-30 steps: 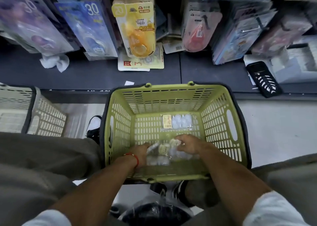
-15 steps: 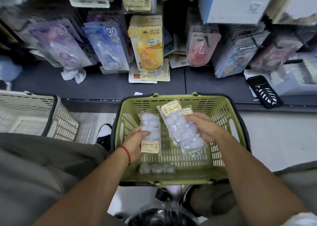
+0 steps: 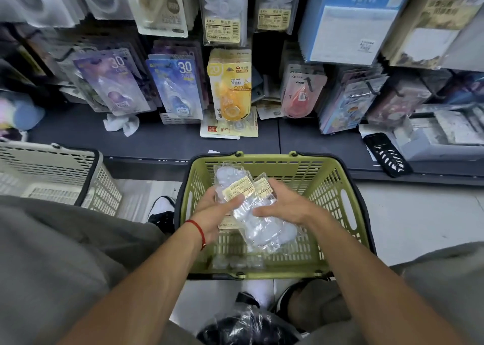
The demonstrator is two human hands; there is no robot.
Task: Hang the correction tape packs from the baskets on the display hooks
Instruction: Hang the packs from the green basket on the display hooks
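Note:
Above the green basket (image 3: 337, 185), both my hands hold a bundle of clear correction tape packs (image 3: 262, 221) with yellow labels. My left hand (image 3: 217, 211) grips the packs from the left, thumb lying across a label. My right hand (image 3: 285, 203) holds them from the right, fingers spread over the plastic. One more clear pack (image 3: 237, 262) lies on the basket's floor near its front wall. Matching clear packs (image 3: 222, 7) hang on display hooks at the top centre of the rack.
A beige basket (image 3: 52, 177) stands to the left on the floor. Purple, blue, yellow (image 3: 230, 88) and pink tape packs hang on the lower hooks over a dark shelf (image 3: 157, 140). A black device (image 3: 387, 156) lies on the shelf at right. My knees flank the basket.
My hands rose out of the basket with packs, one bundle in each, and have now come together so the packs form one stack. The view tilted up toward the rack.

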